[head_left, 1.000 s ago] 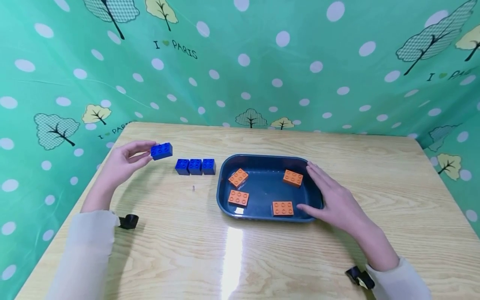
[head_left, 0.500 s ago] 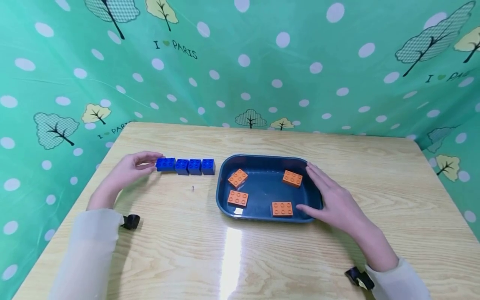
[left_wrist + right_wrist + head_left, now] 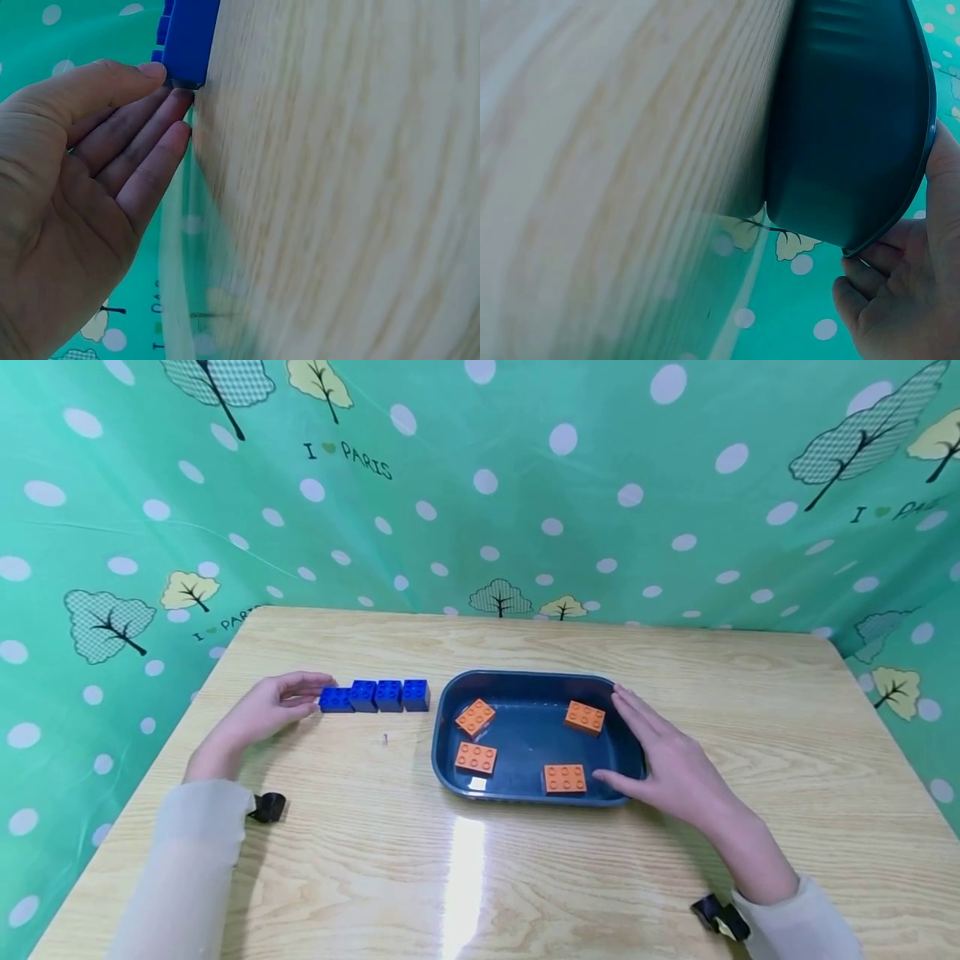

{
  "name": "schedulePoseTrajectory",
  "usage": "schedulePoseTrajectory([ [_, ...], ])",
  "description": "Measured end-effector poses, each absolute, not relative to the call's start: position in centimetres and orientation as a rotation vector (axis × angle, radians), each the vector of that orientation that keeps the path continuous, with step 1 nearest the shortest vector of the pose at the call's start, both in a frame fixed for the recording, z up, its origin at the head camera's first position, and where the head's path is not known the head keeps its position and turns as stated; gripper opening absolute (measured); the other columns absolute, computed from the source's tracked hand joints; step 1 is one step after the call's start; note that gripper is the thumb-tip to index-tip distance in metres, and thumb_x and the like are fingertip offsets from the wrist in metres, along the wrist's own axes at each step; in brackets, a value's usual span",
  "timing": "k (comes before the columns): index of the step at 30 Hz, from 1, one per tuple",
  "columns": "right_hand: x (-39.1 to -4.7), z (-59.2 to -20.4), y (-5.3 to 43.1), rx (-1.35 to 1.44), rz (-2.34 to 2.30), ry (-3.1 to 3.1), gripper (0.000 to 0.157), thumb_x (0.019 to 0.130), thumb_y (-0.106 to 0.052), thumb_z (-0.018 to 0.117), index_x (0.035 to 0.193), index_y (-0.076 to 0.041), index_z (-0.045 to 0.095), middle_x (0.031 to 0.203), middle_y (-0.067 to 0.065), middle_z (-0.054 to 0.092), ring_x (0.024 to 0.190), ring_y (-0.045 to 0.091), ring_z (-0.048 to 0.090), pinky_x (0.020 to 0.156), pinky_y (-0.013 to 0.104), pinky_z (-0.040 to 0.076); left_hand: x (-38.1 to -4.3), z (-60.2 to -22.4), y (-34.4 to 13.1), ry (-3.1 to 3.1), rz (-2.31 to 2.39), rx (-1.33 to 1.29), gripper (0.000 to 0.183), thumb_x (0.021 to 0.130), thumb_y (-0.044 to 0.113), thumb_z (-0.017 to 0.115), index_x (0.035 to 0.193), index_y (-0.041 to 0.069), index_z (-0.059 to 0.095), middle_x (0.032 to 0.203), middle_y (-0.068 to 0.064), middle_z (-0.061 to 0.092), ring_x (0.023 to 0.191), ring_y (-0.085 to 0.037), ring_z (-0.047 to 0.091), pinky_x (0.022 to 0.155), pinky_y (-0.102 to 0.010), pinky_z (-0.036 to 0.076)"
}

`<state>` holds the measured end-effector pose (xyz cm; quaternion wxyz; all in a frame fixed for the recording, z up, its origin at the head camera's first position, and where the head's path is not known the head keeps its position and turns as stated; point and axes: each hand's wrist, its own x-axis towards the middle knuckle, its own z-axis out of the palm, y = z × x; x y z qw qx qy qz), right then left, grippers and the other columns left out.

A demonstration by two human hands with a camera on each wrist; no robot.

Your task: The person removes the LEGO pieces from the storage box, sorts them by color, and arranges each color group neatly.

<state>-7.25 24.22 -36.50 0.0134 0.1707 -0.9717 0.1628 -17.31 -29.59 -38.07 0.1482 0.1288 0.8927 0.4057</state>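
Note:
In the head view my left hand (image 3: 273, 706) holds the left end of a blue toy brick (image 3: 335, 700) lying flat on the table. The left wrist view has my thumb (image 3: 152, 71) at the end of this brick (image 3: 191, 41), with the fingertips just below. Three taller blue bricks (image 3: 389, 695) line up to its right, the nearest right at its end. My right hand (image 3: 678, 760) grips the right end of a dark blue tray (image 3: 525, 674), thumb toward the near side and fingers at the far corner. The right wrist view shows fingers behind the tray's rim (image 3: 932, 112).
Several orange bricks, among them one at the near right (image 3: 565, 778) and one at the far right (image 3: 585, 717), lie apart inside the tray. A tiny speck (image 3: 386, 739) sits on the wooden table (image 3: 360, 843). Green patterned cloth (image 3: 450, 468) hangs behind.
My left hand has brought the blue brick down and right, from the air to the table at the left end of the blue row. The right hand and tray have stayed put.

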Motion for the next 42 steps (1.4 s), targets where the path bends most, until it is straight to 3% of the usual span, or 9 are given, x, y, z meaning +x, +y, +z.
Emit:
schedulePoseTrajectory([
  [7,-7.4,-36.5,24.2,0.543,0.499,-3.028,0.101,0.084,-0.055,0.074,0.159,-0.008,0.024,0.165,0.013,0.024,0.145,0.041,0.036,0.106,0.061,0.046,-16.6,-36.8,-29.1,2.691,1.231,0.312,0.05,0.101,0.019,0.059,0.149,0.011,0.046,0.15,-0.017,0.049,0.138,-0.037,0.047,0.094,0.001,0.041],
  [14,-7.2,-36.4,24.2,0.529,0.503,-3.041,0.101,0.084,-0.054,0.074,0.159,-0.008,0.024,0.165,0.013,0.024,0.145,0.042,0.035,0.106,0.062,0.045,-16.7,-35.2,-27.0,2.719,1.419,0.39,0.047,0.099,0.017,0.063,0.143,0.009,0.052,0.144,-0.019,0.055,0.12,0.006,0.058,0.099,-0.005,0.045],
  [15,-7.2,-36.4,24.2,0.528,0.504,-3.041,0.101,0.084,-0.054,0.074,0.159,-0.008,0.024,0.165,0.013,0.024,0.145,0.042,0.035,0.106,0.062,0.045,-16.7,-34.9,-26.6,2.709,1.443,0.406,0.047,0.098,0.016,0.063,0.143,0.008,0.052,0.144,-0.019,0.055,0.119,0.007,0.058,0.099,-0.006,0.046],
  [22,-7.3,-36.4,24.2,0.52,0.512,-3.043,0.101,0.084,-0.055,0.074,0.159,-0.009,0.024,0.165,0.013,0.025,0.146,0.041,0.035,0.107,0.062,0.044,-16.8,-33.7,-23.9,2.627,1.562,0.469,0.044,0.099,0.013,0.063,0.142,0.008,0.054,0.143,-0.015,0.057,0.124,-0.006,0.06,0.099,-0.009,0.048],
  [31,-7.2,-36.5,24.2,0.515,0.514,-3.049,0.101,0.084,-0.055,0.074,0.159,-0.009,0.023,0.166,0.013,0.024,0.146,0.042,0.034,0.108,0.063,0.043,-16.9,-33.0,-20.4,2.467,1.664,0.702,0.042,0.098,0.006,0.062,0.139,0.0,0.054,0.141,-0.016,0.057,0.124,0.0,0.058,0.103,-0.018,0.05],
  [35,-7.2,-36.5,24.2,0.517,0.509,-3.047,0.101,0.084,-0.055,0.074,0.159,-0.009,0.023,0.165,0.013,0.024,0.146,0.042,0.034,0.107,0.062,0.044,-16.9,-32.7,-18.5,2.409,1.668,0.749,0.042,0.097,0.006,0.063,0.138,0.001,0.055,0.142,-0.018,0.056,0.126,-0.006,0.058,0.106,-0.026,0.05],
  [42,-7.3,-36.6,24.2,0.526,0.513,-3.035,0.101,0.084,-0.055,0.074,0.159,-0.009,0.024,0.165,0.013,0.024,0.145,0.042,0.035,0.106,0.062,0.045,-17.2,-32.4,-14.9,2.309,1.634,0.858,0.042,0.096,0.006,0.065,0.137,0.003,0.057,0.142,-0.014,0.058,0.13,-0.021,0.058,0.109,-0.03,0.049],
])
